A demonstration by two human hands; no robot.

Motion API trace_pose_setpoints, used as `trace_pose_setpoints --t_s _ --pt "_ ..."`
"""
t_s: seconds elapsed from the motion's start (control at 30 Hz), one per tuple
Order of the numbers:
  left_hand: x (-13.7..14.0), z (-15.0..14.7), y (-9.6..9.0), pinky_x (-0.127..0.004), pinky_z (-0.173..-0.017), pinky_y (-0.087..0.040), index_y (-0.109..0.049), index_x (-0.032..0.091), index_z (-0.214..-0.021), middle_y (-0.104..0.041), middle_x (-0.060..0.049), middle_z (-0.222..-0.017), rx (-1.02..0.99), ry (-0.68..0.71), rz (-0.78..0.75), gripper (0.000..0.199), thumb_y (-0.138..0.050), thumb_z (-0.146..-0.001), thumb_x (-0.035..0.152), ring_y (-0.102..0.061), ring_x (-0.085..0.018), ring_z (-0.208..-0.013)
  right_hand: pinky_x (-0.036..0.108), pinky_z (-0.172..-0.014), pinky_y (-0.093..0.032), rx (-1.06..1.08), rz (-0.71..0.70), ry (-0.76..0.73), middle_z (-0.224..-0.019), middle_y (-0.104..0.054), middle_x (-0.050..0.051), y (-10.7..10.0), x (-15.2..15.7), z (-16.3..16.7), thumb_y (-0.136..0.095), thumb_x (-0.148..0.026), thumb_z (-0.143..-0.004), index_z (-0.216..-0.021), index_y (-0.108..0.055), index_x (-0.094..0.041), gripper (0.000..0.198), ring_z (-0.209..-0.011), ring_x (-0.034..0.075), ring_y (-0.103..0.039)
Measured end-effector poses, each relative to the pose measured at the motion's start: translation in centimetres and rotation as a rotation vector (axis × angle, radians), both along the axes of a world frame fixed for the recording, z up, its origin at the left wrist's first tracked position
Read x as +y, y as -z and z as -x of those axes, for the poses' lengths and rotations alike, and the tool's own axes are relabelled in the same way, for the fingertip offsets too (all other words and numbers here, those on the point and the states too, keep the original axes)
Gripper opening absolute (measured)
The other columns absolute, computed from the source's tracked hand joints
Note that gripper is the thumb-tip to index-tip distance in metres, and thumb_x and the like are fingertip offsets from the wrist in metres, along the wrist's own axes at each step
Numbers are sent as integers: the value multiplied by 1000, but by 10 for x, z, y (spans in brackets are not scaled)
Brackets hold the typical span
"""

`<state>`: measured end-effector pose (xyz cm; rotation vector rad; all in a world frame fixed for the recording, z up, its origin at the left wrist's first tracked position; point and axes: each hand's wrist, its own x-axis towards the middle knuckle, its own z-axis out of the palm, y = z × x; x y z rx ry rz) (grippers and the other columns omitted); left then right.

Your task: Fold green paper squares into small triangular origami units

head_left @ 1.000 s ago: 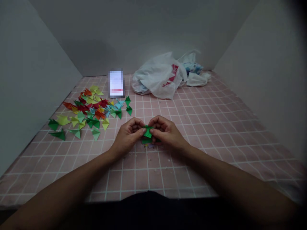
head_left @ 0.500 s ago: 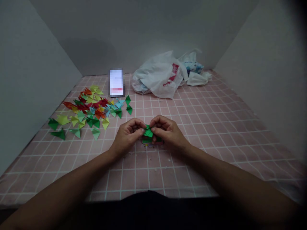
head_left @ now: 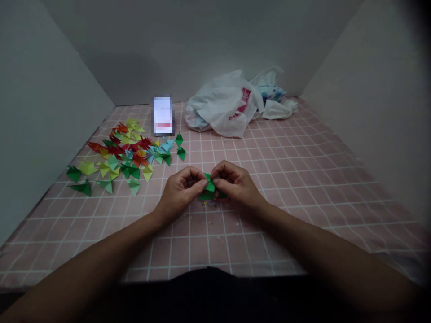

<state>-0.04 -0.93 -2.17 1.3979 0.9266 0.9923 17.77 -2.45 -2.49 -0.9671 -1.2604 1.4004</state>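
Observation:
Between my two hands is a small folded piece of green origami paper (head_left: 210, 183). My left hand (head_left: 183, 186) pinches its left side between thumb and fingers. On the other side my right hand (head_left: 234, 181) grips it the same way, thumb in front. Fingers hide part of the folds. Just below and behind it lies a small stack of coloured paper (head_left: 206, 196), green on top, partly covered by my right hand. Off to the left, many folded paper cranes (head_left: 129, 170) in green, yellow, red, orange and blue are spread in a loose group.
A lit phone (head_left: 163, 115), its screen blurred out, stands upright behind the cranes. A crumpled white plastic bag (head_left: 222, 105) with red print lies at the back, beside a smaller bag (head_left: 272, 94). The pink checked tablecloth (head_left: 303, 179) meets walls on three sides.
My left thumb has shifted slightly right across the green paper, and the paper is tilted a little differently. Both hands stay in nearly the same place.

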Motion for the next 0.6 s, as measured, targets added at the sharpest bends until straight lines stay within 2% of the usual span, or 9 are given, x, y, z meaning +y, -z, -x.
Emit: trace_pose_setpoints --t_s 0.2,0.3,0.43,0.6 --pt "1 -2 1 -22 -60 -51 -65 16 -83 -66 0 -73 -1 -31 10 15 -76 -75 24 -61 -11 -66 24 -55 -49 32 32 -17 -64 -61 -5 3 0 -1 -65 -27 -84 -90 -60 -19 11 -55 11 -61" --pt "1 -2 0 -21 -59 -49 -66 17 -82 -65 0 -72 46 -63 -8 14 -75 -73 23 -59 -10 -65 23 -53 -47 61 46 -3 -62 -62 -4 4 0 -2 -62 -33 -89 -96 -61 -20 15 -54 11 -60" --pt "1 -1 -1 -22 -57 -48 -65 17 -81 -63 1 -70 87 -86 -15 14 -73 -71 24 -57 -11 -63 21 -48 -45 29 68 15 -61 -59 -5 5 0 -2 -64 -41 -91 -90 -61 -20 21 -51 9 -56" --pt "1 -2 -2 -24 -58 -48 -64 18 -81 -63 1 -71 109 -88 -37 13 -71 -72 25 -57 -11 -64 18 -39 -37 -2 116 -34 -60 -58 -5 7 1 -2 -67 -46 -89 -79 -59 -19 30 -44 7 -51"
